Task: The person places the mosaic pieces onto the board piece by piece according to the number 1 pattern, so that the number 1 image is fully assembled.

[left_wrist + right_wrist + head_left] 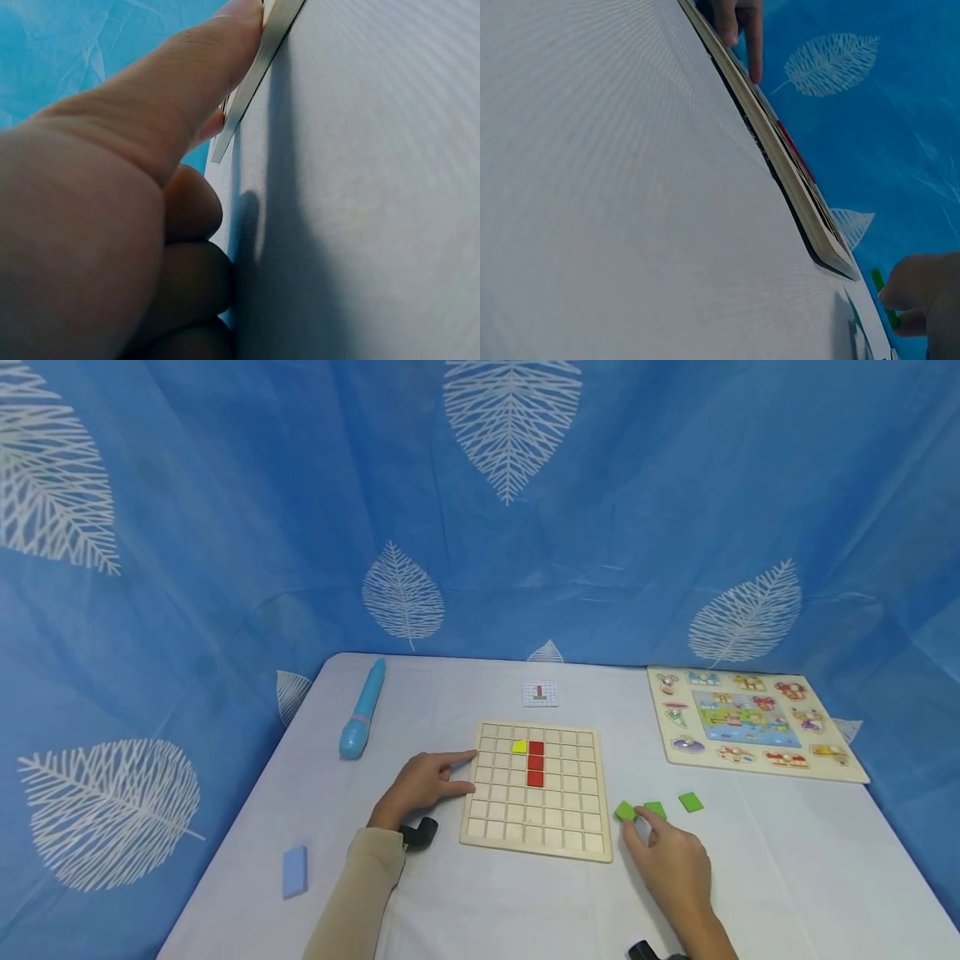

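The right hand pinches 1 green tile just beside the right edge of the wooden board, and 2 more green tiles lie near it on the table. The left hand has its thumb and pointing finger spread apart, touching the board's left edge. On the board sit 3 red tiles in a line and 1 yellow piece. A small card lies near the table's far edge.

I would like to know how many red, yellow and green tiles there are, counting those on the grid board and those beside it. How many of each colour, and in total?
Red tiles: 3
Yellow tile: 1
Green tiles: 3
Total: 7
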Demonstrator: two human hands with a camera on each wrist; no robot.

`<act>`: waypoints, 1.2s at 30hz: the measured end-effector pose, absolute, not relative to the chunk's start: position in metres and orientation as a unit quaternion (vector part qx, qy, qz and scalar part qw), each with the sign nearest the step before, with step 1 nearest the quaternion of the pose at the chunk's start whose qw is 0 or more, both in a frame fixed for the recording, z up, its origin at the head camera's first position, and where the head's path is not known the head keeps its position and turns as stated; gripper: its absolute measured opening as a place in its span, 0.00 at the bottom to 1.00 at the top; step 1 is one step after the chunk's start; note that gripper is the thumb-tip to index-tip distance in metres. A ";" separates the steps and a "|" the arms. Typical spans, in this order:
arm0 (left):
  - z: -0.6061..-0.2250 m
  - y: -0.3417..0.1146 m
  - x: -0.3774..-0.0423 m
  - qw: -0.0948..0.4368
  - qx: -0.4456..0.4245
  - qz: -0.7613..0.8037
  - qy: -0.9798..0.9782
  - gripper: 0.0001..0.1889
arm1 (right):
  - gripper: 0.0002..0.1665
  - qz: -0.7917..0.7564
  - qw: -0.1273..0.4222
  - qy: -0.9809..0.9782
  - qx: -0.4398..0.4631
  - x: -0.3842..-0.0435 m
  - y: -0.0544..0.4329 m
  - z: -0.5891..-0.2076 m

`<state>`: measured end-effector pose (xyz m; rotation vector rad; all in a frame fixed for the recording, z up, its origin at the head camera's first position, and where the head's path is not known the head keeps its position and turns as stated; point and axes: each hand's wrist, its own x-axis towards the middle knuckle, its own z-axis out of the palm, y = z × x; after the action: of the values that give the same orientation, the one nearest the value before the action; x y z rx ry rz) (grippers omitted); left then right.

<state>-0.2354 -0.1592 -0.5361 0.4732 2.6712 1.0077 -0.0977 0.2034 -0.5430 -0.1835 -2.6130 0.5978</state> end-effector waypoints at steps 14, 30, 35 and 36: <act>-0.538 -0.158 -0.235 0.126 0.160 0.340 0.918 0.34 | 0.16 0.235 0.262 -0.936 0.001 -0.098 0.190 -0.538; -0.537 -0.160 -0.239 0.117 0.166 0.342 0.917 0.34 | 0.19 0.195 0.279 -0.929 0.144 -0.119 0.173 -0.527; -0.539 -0.159 -0.237 0.123 0.159 0.341 0.918 0.34 | 0.19 0.191 0.283 -0.920 0.194 -0.125 0.163 -0.525; -0.539 -0.159 -0.237 0.124 0.157 0.340 0.919 0.34 | 0.19 0.191 0.281 -0.920 0.198 -0.126 0.161 -0.524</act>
<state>-0.2366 -0.1592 -0.5392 0.4586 2.6779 0.9926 -0.1263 0.1605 -0.5244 0.5297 -2.4648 0.5126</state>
